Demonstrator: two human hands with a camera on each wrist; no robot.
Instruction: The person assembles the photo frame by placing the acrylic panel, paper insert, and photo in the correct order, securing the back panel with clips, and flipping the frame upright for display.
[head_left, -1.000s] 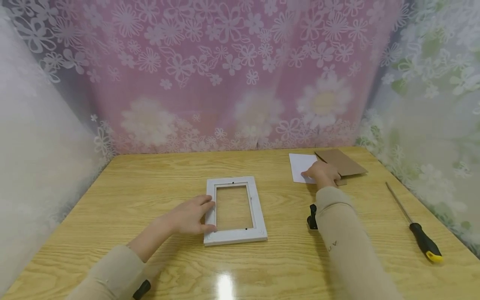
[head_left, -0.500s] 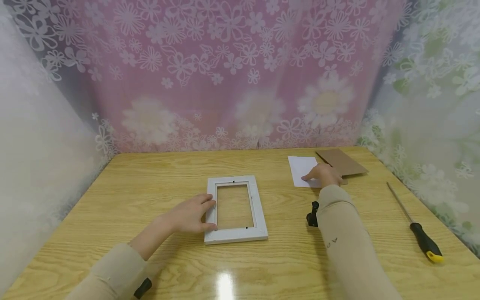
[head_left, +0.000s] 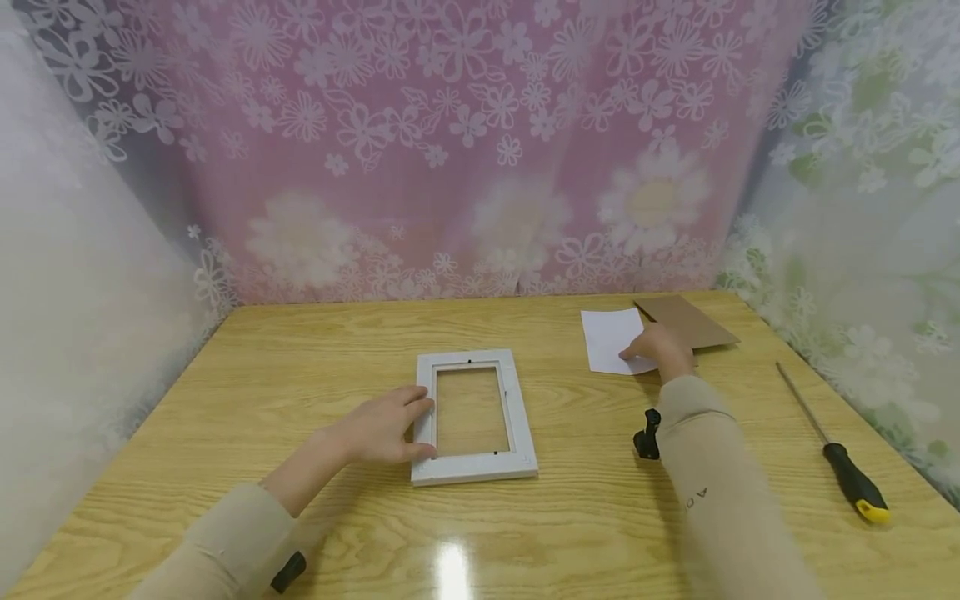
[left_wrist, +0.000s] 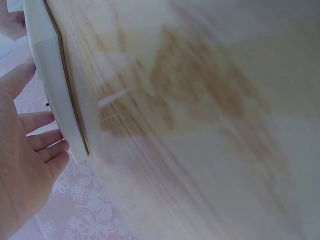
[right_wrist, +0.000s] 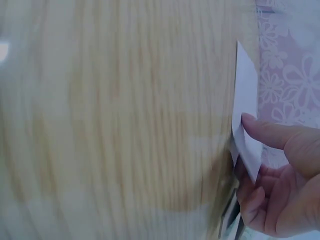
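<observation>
An empty white picture frame (head_left: 476, 468) lies flat on the table, with small black tabs along its inner edge. My left hand (head_left: 382, 429) rests on its left rail, fingers and thumb spread; in the left wrist view the fairly straight fingers (left_wrist: 44, 137) touch the frame's side. At the back right, my right hand (head_left: 662, 346) pinches a white sheet of paper (head_left: 609, 333) by its right part. The right wrist view has the thumb on top of the paper (right_wrist: 245, 90), which bends at the grip, while the other fingers curl beneath.
A brown backing board (head_left: 686, 318) lies behind my right hand, partly covered by it. On the right side is a screwdriver (head_left: 851, 479) with a black and yellow handle. Flowered curtains (head_left: 480, 150) enclose the wooden table (head_left: 315, 350) at the back and sides.
My right hand has shifted a little to the right with the paper, which first slid toward me and now lifts slightly. My left hand stays on the picture frame.
</observation>
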